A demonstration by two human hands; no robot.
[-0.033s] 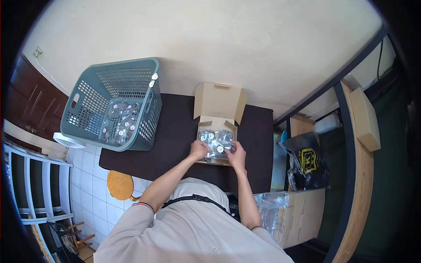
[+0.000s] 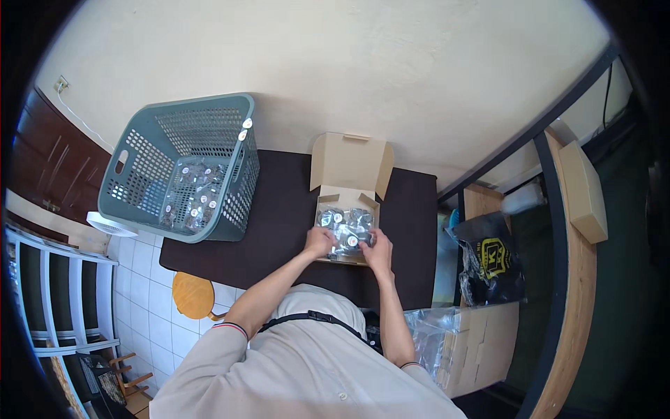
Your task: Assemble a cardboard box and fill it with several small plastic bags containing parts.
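An open cardboard mailer box stands on the dark table, its lid raised toward the wall. Inside lie several clear plastic packets holding dark items, with round white labels on them. My left hand reaches into the box's left side, its fingers bent together against a packet's edge. At the right side my right hand pinches the edge of a packet between thumb and fingers. What the fingertips grip is partly hidden.
A tall grey-green laundry basket with more clear packets in it stands on the left of the dark table. To the right are a shelf, a black plastic bag and flattened cardboard. A round stool sits below left.
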